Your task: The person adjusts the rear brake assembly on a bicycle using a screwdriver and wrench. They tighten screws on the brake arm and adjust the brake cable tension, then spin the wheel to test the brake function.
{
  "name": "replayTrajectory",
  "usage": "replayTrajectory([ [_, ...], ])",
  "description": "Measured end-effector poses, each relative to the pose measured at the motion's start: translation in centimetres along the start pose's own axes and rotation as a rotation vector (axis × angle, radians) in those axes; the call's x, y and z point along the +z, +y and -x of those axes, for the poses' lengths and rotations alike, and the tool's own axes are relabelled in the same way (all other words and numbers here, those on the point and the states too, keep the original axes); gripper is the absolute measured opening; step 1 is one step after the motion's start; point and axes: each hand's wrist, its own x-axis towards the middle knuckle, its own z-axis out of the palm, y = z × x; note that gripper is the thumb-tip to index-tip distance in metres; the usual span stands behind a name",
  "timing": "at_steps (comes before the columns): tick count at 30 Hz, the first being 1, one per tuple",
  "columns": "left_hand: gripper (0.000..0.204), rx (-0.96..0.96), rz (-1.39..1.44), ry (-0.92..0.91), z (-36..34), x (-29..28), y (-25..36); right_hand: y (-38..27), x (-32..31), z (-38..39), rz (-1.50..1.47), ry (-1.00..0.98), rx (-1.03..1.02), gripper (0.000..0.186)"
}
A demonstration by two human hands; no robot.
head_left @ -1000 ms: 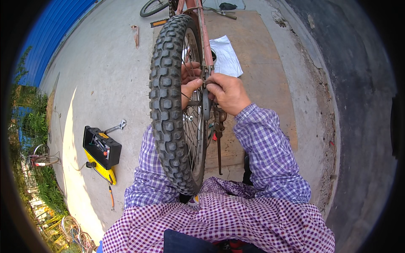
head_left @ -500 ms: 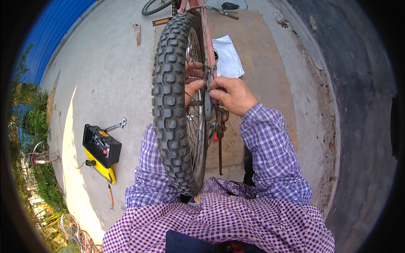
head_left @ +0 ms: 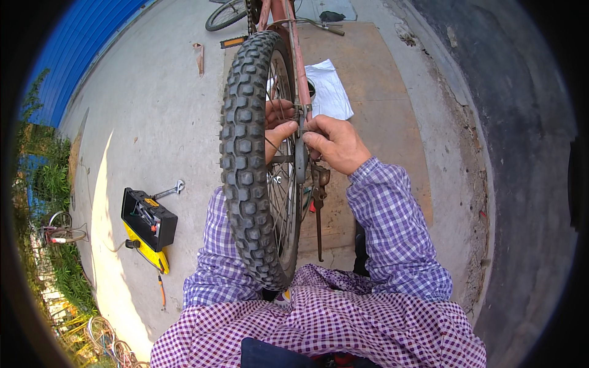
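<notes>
A bicycle wheel with a knobby black tire (head_left: 242,141) stands upright in front of me, below the bicycle's pink frame tube (head_left: 301,76). My left hand (head_left: 279,132) reaches in behind the tire and shows partly through the spokes. Its curled fingers and thumb come together close to a small coil spring (head_left: 297,114). On the other side, my right hand (head_left: 339,142) pinches at the grey metal piece (head_left: 300,159) by the frame's lower end. What lies between its fingertips is hidden. Below that hand hangs a rusty kickstand (head_left: 318,214).
On the concrete at left lie an open black toolbox (head_left: 150,218) on a yellow case (head_left: 144,250) and an adjustable wrench (head_left: 169,190). A white sheet (head_left: 330,92) rests on a brown board (head_left: 380,122). Another wheel (head_left: 226,15) and an orange-reflector pedal (head_left: 234,42) are farther off.
My view has shifted slightly, so the bicycle and floor things sit a little lower. Both hands stay at the same place by the spring and metal piece; the right fingers have shifted slightly.
</notes>
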Motion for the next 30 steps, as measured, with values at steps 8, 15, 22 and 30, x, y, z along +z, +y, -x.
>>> replayTrajectory([
  [8,0.037,0.018,-0.034,0.030,-4.2,0.4,0.4,-0.3,-2.1,-3.1,0.047,-0.019,-0.029,0.017],
  [15,0.037,-0.005,0.006,0.038,-5.1,0.7,1.0,0.0,-2.5,-4.1,0.023,0.041,-0.065,0.017],
  [22,0.038,-0.019,-0.010,0.042,-6.0,0.9,0.5,0.7,-3.1,-5.0,-0.002,0.038,-0.058,0.018],
  [30,0.038,-0.021,-0.023,0.039,-6.6,0.8,-0.2,1.3,-3.1,-5.7,-0.043,0.044,-0.051,0.017],
])
